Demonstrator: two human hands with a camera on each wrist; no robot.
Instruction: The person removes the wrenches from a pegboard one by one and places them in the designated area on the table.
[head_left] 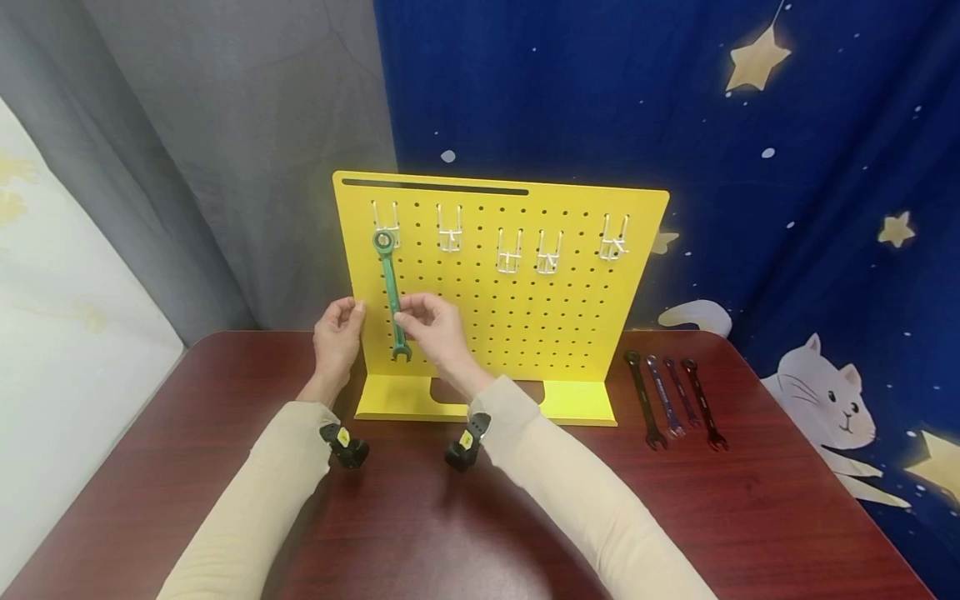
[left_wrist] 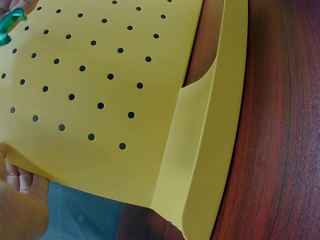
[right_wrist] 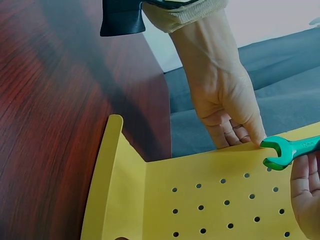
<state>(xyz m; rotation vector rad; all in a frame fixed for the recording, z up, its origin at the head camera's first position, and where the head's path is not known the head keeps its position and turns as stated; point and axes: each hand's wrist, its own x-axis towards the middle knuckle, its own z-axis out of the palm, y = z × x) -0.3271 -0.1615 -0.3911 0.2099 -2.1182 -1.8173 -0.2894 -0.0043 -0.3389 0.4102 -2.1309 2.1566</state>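
Note:
A green combination wrench [head_left: 392, 287] stands nearly upright before the left part of a yellow pegboard [head_left: 592, 200]. My right hand [head_left: 437, 329] pinches its lower shaft between thumb and fingers. The ring end is up, overlapping the leftmost white wire hook [head_left: 396, 218]; the open jaw points down. In the right wrist view the wrench [right_wrist: 302, 146] shows a "12mm" marking. At the board's left edge my left hand [head_left: 337, 337] grips the edge, thumb at the front. Its fingers [right_wrist: 230, 135] reach behind the board and are partly hidden.
Several more white wire hooks [head_left: 450, 242] hang along the board's upper part. On the dark red table [head_left: 420, 533], right of the board, lie several wrenches [head_left: 643, 400] side by side. The board's yellow base [head_left: 577, 404] juts toward me. Grey and blue curtains [head_left: 525, 100] hang behind.

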